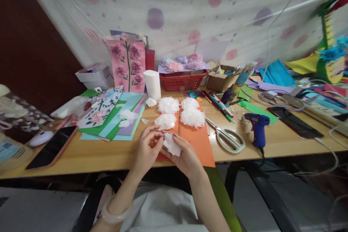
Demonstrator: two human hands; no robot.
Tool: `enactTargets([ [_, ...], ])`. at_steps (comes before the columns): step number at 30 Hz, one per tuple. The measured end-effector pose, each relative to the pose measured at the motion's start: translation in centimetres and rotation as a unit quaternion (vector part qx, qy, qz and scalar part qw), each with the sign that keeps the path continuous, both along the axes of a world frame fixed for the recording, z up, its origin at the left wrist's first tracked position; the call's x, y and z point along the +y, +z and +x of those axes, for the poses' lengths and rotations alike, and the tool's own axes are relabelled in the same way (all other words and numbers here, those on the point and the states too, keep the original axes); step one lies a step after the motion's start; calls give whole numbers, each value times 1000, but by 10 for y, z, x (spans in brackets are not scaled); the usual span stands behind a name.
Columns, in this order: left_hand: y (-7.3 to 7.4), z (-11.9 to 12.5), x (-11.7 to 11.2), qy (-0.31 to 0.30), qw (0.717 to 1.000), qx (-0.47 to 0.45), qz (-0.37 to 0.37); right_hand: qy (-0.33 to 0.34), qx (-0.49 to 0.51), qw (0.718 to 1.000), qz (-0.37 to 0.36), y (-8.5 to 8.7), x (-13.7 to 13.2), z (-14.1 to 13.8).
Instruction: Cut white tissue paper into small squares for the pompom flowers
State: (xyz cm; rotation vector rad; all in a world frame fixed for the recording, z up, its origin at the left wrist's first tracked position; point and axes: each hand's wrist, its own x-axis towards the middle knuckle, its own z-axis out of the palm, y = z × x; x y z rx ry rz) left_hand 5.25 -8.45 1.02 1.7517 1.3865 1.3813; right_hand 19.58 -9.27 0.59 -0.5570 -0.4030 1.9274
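Between my two hands is a small folded piece of white tissue paper [172, 144], held over the table's front edge. My right hand [187, 157] grips it from the right, thumb on top. The fingers of my left hand [148, 144] are bent and pinch at its left edge. Below lies a sheet of orange paper [199, 146]. Several fluffy white tissue flowers [192, 117] sit on and beside that sheet, just beyond my hands. To the left, loose white tissue pieces [127, 116] rest on a stack of coloured paper [108, 127].
Scissors [230, 138] and a blue glue gun [258, 127] lie to the right, near a black phone [296, 121] with cables. Another phone [53, 148] is at the left. Behind stand a white paper roll [152, 84], a red basket [182, 81] and a cardboard box [221, 79].
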Motion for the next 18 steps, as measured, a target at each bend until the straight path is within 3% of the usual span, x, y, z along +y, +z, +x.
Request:
enactTargets([
  [9, -3, -4, 4, 24, 990, -137, -30, -33, -11, 999, -27, 1, 0, -2],
  [13, -4, -6, 7, 24, 963, -258, -79, -41, -28, 999, -19, 3, 0, -3],
  [18, 6, -3, 3, -5, 919, -368, -143, -71, -65, 995, 6, 5, 2, -5],
])
